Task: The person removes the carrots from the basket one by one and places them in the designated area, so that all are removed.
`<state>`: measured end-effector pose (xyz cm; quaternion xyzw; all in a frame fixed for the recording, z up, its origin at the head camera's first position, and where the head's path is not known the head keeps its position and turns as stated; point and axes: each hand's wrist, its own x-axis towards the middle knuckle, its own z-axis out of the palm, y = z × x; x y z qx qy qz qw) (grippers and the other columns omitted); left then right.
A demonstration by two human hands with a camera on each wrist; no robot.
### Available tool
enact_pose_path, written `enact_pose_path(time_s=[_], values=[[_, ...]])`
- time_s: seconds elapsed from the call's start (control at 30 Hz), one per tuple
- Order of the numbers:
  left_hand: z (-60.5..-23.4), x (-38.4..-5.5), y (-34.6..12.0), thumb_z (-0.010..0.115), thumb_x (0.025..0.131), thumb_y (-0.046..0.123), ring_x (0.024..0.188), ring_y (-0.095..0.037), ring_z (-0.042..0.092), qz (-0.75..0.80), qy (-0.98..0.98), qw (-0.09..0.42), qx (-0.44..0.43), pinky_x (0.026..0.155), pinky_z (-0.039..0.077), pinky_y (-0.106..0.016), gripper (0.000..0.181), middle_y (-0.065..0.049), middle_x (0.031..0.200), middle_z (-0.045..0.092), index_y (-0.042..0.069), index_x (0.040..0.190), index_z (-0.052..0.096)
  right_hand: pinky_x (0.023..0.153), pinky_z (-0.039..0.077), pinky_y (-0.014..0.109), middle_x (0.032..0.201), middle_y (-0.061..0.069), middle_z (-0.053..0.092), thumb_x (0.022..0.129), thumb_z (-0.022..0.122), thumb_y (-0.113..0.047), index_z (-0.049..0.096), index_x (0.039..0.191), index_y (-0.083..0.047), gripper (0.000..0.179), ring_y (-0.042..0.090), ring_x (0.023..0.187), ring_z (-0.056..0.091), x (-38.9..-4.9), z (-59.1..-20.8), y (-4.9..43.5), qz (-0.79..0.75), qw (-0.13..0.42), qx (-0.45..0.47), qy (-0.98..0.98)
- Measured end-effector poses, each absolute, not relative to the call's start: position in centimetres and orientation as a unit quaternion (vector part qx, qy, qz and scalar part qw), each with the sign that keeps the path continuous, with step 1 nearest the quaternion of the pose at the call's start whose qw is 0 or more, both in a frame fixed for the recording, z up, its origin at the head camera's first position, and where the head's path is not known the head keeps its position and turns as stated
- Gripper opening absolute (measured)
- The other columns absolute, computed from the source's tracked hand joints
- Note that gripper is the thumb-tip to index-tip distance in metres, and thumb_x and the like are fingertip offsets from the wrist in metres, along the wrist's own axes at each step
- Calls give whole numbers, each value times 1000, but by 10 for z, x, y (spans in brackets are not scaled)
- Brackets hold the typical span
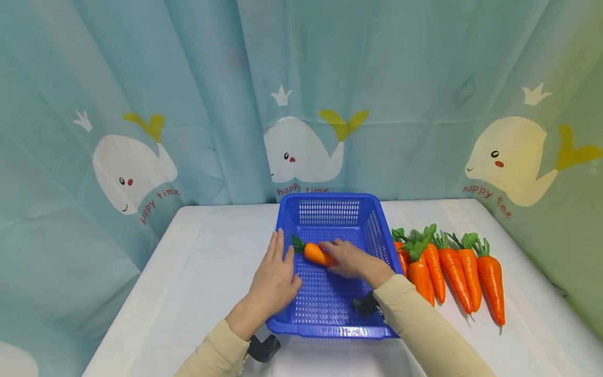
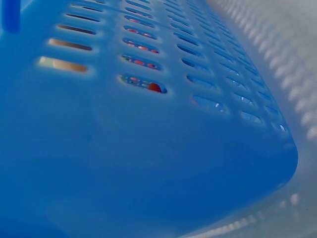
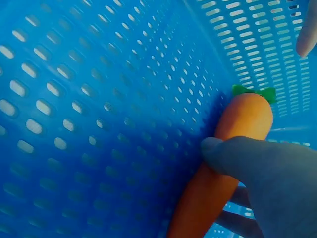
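Observation:
A blue plastic basket (image 1: 330, 331) with slotted walls stands on the white table. Inside it, my right hand (image 1: 347, 258) grips an orange carrot (image 1: 316, 254) with green leaves. In the right wrist view the thumb presses across the carrot (image 3: 246, 116), and other fingers show partly behind it. The carrot lies low over the basket floor, its leafy end toward the left wall. My left hand (image 1: 273, 277) rests at the basket's left rim with its fingers straight. The left wrist view shows only the outer basket wall (image 2: 138, 158), so that hand is hidden there.
Several carrots (image 1: 453, 269) with green tops lie side by side on the table, right of the basket; the nearest are close to its right wall. A curtain (image 1: 212, 157) printed with whales hangs behind the white table (image 1: 188, 293).

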<state>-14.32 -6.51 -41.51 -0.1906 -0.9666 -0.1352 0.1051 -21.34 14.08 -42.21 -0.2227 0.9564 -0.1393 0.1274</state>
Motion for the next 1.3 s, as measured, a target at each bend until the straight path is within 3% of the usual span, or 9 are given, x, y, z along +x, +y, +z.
enact_pose_path(time_s=[0.3,0.77,1.03,1.3], values=[[-413,-143,-64,66,87,19,150,-47,18,-136,-967,101,-187,121,25,-50,59,-34,158,20,-14,135,52,100,50,52,118,17,61,88,72,-11,56,133,-11,48,33,104,59,-215,-424,141,-135,80,-249,956],[-414,-144,-65,66,87,19,150,-47,17,-136,-966,106,-191,122,25,-50,59,-35,158,20,-14,134,52,109,44,53,138,15,56,91,67,-8,37,150,-19,67,32,122,57,-215,-420,134,-167,132,-227,950],[-414,-143,-65,66,86,19,150,-47,16,-138,-966,105,-190,121,27,-50,60,-36,158,20,-14,134,52,106,45,57,142,19,52,94,65,-16,38,152,-26,65,35,122,57,-214,-420,134,-162,139,-219,952],[-414,-143,-65,66,87,19,151,-46,15,-142,-966,105,-190,121,26,-50,60,-36,158,19,-14,135,51,91,56,47,124,18,59,92,67,-17,48,148,-27,60,26,93,60,-217,-421,134,-151,103,-225,957]])
